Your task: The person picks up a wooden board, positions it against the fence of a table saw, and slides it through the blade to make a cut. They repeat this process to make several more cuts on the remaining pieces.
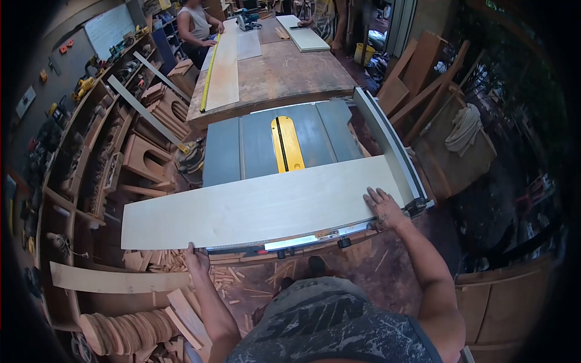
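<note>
A wide pale board (266, 209) lies crosswise over the front of a table saw (223, 148). Its right end is against or very near the saw's rip fence (393, 145), and its left end overhangs the saw. My left hand (197, 261) grips the board's near edge, thumb on top, the other fingers mostly hidden below. Fingers spread, my right hand (385, 210) presses flat on the board near its right end. Just beyond the board's far edge is the yellow throat plate (287, 142) with its dark slot; no blade can be made out.
Behind the saw stands a wooden worktable (290, 75) with boards and a yellow tape measure (210, 75). One person (196, 27) is at its left, another (327, 24) at its far right. Shelves (91, 145) line the left. Offcuts (227, 278) litter the floor; planks (417, 66) lean at right.
</note>
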`<state>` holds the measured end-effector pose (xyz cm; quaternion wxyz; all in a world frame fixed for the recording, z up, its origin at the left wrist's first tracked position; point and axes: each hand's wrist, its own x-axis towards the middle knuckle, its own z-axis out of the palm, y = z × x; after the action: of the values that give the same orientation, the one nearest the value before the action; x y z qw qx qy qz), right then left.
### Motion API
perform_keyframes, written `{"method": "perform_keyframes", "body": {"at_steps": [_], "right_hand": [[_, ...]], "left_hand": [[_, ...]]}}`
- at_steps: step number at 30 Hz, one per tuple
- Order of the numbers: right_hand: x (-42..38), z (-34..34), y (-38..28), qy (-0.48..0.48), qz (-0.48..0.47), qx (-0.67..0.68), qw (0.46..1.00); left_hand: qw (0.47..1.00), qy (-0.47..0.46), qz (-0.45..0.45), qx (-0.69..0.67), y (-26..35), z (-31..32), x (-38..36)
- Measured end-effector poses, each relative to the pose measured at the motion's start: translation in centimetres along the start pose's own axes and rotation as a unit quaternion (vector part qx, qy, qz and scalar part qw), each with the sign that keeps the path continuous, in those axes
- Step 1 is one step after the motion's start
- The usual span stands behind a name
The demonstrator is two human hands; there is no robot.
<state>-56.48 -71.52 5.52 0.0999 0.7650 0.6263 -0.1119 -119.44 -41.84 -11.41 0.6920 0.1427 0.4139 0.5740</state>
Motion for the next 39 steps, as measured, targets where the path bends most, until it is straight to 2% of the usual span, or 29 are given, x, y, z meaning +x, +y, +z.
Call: {"method": "perform_keyframes", "body": {"at_steps": [5, 6, 8, 12, 15, 18, 21, 23, 26, 29, 30, 33, 34, 37, 39], "right_hand": [[0.2, -2.0, 0.1, -0.010, -0.019, -0.057, 0.998], [0.0, -1.9, 0.2, 0.014, -0.042, -0.073, 0.996], [-0.5, -0.8, 0.1, 0.060, -0.092, -0.104, 0.988], [-3.3, -1.5, -0.3, 0.076, -0.141, -0.097, 0.982], [-5.7, -3.8, -1.2, -0.002, -0.146, -0.116, 0.982], [-7.2, -6.2, -0.9, -0.033, -0.147, -0.098, 0.984], [-7.5, -8.0, -0.7, -0.043, -0.166, -0.084, 0.982], [-8.0, -10.4, -2.3, -0.075, -0.179, -0.073, 0.978], [-5.9, -8.1, -2.0, -0.247, -0.106, -0.102, 0.958], [-7.1, -7.0, -2.2, -0.069, -0.138, -0.009, 0.988], [-7.0, -7.1, -2.2, -0.040, -0.110, 0.001, 0.993], [-6.2, -4.2, -1.2, 0.065, 0.113, 0.128, 0.983], [-5.9, 0.4, 1.3, 0.091, 0.163, 0.139, 0.973], [-8.4, 5.4, -0.4, 0.118, 0.281, 0.136, 0.943], [-8.6, 5.7, -0.1, 0.189, 0.299, 0.203, 0.913]], "left_hand": [[0.998, 0.065, 0.004, 0.014, 1.0, 2.0, -0.8], [0.997, 0.072, 0.001, 0.009, 1.5, 2.3, -1.9], [0.997, 0.073, 0.029, -0.008, 2.0, 1.9, -4.2], [0.996, 0.049, 0.044, -0.066, 2.5, -1.0, -7.9], [0.993, -0.004, 0.110, -0.046, 2.4, -1.4, -9.8], [0.991, -0.054, 0.120, -0.004, 4.3, 1.5, -11.2], [0.988, 0.013, 0.141, -0.064, 3.9, 5.8, -11.9], [0.985, -0.013, 0.136, -0.108, 2.4, 8.7, -12.3], [0.982, -0.046, 0.111, -0.143, -0.1, 7.6, -9.9], [0.986, -0.033, 0.095, -0.130, -2.4, 5.6, -8.5], [0.989, -0.017, 0.092, -0.116, -2.9, 4.7, -8.6], [0.993, 0.031, 0.035, -0.105, -3.0, 1.7, -7.5], [0.992, 0.050, 0.033, -0.108, -2.7, 2.0, -8.3], [0.991, 0.080, 0.034, -0.101, -2.0, 4.9, -10.3], [0.995, 0.069, 0.043, -0.055, -1.7, 4.9, -10.5]]}}
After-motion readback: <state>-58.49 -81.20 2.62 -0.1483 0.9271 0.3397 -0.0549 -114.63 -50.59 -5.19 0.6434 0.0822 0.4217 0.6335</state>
